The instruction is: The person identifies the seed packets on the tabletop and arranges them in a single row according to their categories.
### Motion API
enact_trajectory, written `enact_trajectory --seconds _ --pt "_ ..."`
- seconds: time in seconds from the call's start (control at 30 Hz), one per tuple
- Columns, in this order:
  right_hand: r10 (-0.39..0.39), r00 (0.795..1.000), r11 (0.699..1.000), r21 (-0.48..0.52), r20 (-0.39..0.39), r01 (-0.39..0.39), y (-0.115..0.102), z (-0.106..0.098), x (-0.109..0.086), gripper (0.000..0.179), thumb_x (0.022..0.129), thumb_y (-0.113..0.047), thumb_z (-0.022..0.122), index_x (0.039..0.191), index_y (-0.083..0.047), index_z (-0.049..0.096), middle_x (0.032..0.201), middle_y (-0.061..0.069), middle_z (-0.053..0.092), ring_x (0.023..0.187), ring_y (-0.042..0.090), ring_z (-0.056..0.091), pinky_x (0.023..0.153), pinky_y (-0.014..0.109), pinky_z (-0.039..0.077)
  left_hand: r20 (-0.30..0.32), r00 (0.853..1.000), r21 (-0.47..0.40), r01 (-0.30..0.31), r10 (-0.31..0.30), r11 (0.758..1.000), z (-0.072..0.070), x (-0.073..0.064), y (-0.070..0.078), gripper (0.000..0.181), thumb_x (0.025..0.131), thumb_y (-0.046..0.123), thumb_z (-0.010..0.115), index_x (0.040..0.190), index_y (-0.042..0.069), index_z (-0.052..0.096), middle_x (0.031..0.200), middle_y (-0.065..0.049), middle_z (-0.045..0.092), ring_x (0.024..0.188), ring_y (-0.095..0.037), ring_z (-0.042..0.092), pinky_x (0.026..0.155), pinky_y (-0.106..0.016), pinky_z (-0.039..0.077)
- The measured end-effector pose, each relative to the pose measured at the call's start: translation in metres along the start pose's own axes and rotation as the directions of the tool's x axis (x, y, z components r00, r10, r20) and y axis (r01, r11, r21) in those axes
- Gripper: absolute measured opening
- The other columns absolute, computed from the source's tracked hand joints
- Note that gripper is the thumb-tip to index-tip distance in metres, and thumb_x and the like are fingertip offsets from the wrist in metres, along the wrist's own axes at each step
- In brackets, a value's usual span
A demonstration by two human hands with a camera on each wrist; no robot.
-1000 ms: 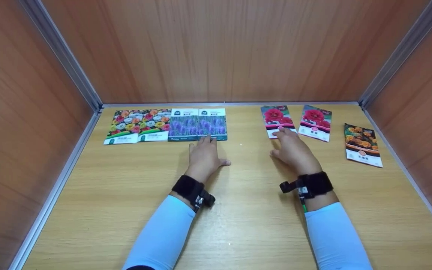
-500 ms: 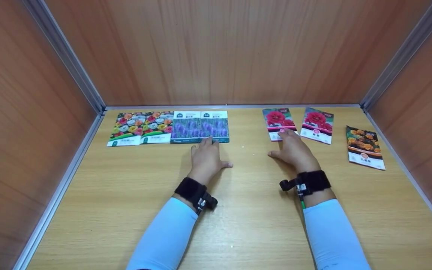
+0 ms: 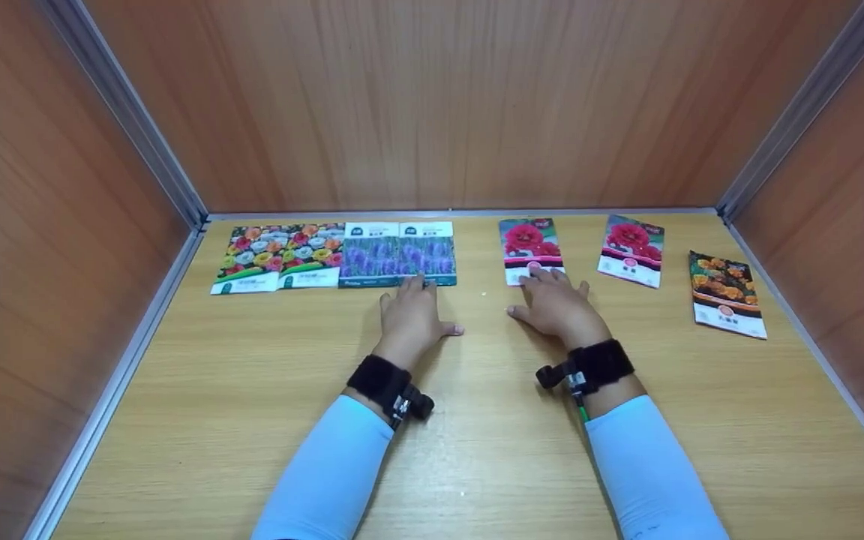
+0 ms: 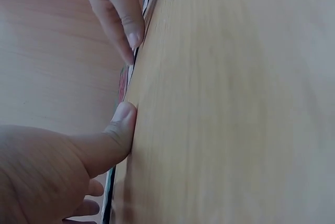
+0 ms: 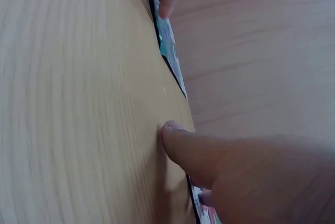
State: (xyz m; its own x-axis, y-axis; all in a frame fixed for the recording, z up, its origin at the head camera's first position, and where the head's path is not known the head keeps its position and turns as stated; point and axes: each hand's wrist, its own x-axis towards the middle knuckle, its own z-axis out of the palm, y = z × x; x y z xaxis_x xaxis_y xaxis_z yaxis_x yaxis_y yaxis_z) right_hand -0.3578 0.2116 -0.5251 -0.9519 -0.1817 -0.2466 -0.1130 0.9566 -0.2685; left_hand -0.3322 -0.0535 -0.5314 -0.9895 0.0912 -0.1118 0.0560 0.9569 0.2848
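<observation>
My left hand (image 3: 411,315) rests with extended fingertips on the lower edge of the right-hand purple-flower seed packet (image 3: 427,251), its thumb spread out on the table. Beside that lies a matching purple-flower packet (image 3: 369,255), edge to edge with it. My right hand (image 3: 558,306) presses its fingertips on the white lower part of a red-flower seed packet (image 3: 526,240), thumb out to the left on the wood. Both thumbs show close up in the wrist views, the left thumb (image 4: 118,132) and the right thumb (image 5: 191,150). A second red-flower packet (image 3: 631,247) lies tilted further right.
Two multicoloured-flower packets (image 3: 250,259) lie at the row's left end. An orange-flower packet (image 3: 727,292) lies slanted near the right wall (image 3: 837,247). A wooden back wall (image 3: 447,105) stands just behind the packets on the table (image 3: 469,450).
My right hand has slid the nearer red-flower packet left, away from the second red one and toward the purple packets. My left hand stays on the purple packet.
</observation>
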Motion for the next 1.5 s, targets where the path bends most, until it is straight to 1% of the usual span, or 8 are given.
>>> enact_trajectory --seconds 0.27,0.47,0.6,0.73,0.97,1.2,1.37,1.5 --pt "-0.059 0.998 0.998 -0.019 -0.026 0.058 -0.023 0.009 0.008 0.074 0.114 -0.055 0.062 0.177 -0.023 0.042 0.192 0.008 0.023 0.176 0.048 0.02 0.127 0.092 0.017 -0.01 1.0 -0.016 0.001 -0.001 1.0 0.0 0.001 0.0 0.107 0.086 0.067 0.092 0.168 0.009 0.055 0.185 -0.016 0.037 0.175 -0.036 0.032 0.137 -0.068 0.029" --pt "-0.117 0.991 0.993 0.002 -0.065 0.118 -0.027 0.012 0.01 0.072 0.114 -0.048 0.066 0.176 -0.019 0.045 0.191 0.005 0.026 0.177 0.045 0.019 0.129 0.091 0.015 -0.009 1.0 -0.04 0.009 -0.01 0.999 0.0 0.002 0.0 0.101 0.086 0.065 0.093 0.164 0.01 0.061 0.186 -0.014 0.037 0.175 -0.036 0.031 0.138 -0.068 0.026" --pt "-0.072 0.993 0.997 0.02 -0.096 0.075 -0.024 0.011 0.008 0.07 0.112 -0.045 0.07 0.173 -0.016 0.05 0.19 0.012 0.028 0.176 0.047 0.021 0.129 0.09 0.02 -0.005 1.0 -0.026 0.005 -0.005 1.0 0.001 0.002 0.001 0.1 0.087 0.065 0.093 0.164 0.011 0.061 0.186 -0.014 0.037 0.175 -0.036 0.031 0.138 -0.068 0.027" --pt "-0.029 0.996 0.999 0.039 -0.086 0.032 -0.022 0.009 0.006 0.069 0.113 -0.043 0.067 0.174 -0.016 0.049 0.189 0.017 0.028 0.174 0.048 0.024 0.128 0.088 0.025 0.006 1.0 0.0 -0.006 0.006 1.0 0.001 0.003 0.002 0.098 0.089 0.066 0.09 0.165 0.012 0.06 0.186 -0.014 0.036 0.175 -0.036 0.03 0.136 -0.067 0.029" --pt "-0.065 0.996 0.997 0.026 -0.057 0.067 -0.026 0.011 0.007 0.067 0.115 -0.043 0.064 0.175 -0.019 0.047 0.19 0.012 0.028 0.175 0.048 0.024 0.129 0.088 0.024 0.013 1.0 0.003 -0.003 0.003 1.0 0.0 0.002 0.002 0.097 0.09 0.067 0.088 0.165 0.013 0.061 0.187 -0.012 0.036 0.176 -0.036 0.029 0.136 -0.068 0.029" --pt "-0.075 0.996 0.997 0.032 -0.049 0.076 -0.028 0.014 0.009 0.066 0.116 -0.044 0.064 0.175 -0.023 0.047 0.191 0.008 0.024 0.176 0.048 0.019 0.129 0.089 0.02 -0.003 1.0 -0.009 -0.011 0.011 1.0 0.001 0.002 0.002 0.1 0.088 0.067 0.091 0.166 0.012 0.06 0.187 -0.014 0.033 0.176 -0.036 0.027 0.137 -0.07 0.026" --pt "-0.08 0.995 0.996 0.036 -0.056 0.082 -0.029 0.016 0.01 0.064 0.115 -0.045 0.065 0.174 -0.026 0.049 0.191 0.014 0.022 0.176 0.048 0.02 0.13 0.087 0.022 -0.002 1.0 -0.008 0.005 -0.005 1.0 0.004 0.002 0.0 0.102 0.087 0.068 0.091 0.167 0.013 0.059 0.189 -0.012 0.028 0.177 -0.036 0.024 0.137 -0.07 0.024" --pt "-0.094 0.992 0.995 0.035 -0.087 0.098 -0.03 0.015 0.011 0.062 0.114 -0.043 0.067 0.172 -0.025 0.053 0.188 0.018 0.028 0.173 0.049 0.026 0.131 0.084 0.026 -0.013 1.0 -0.016 0.006 -0.006 1.0 0.004 0.002 0.0 0.1 0.087 0.067 0.091 0.166 0.014 0.059 0.189 -0.012 0.03 0.176 -0.036 0.027 0.137 -0.071 0.024"
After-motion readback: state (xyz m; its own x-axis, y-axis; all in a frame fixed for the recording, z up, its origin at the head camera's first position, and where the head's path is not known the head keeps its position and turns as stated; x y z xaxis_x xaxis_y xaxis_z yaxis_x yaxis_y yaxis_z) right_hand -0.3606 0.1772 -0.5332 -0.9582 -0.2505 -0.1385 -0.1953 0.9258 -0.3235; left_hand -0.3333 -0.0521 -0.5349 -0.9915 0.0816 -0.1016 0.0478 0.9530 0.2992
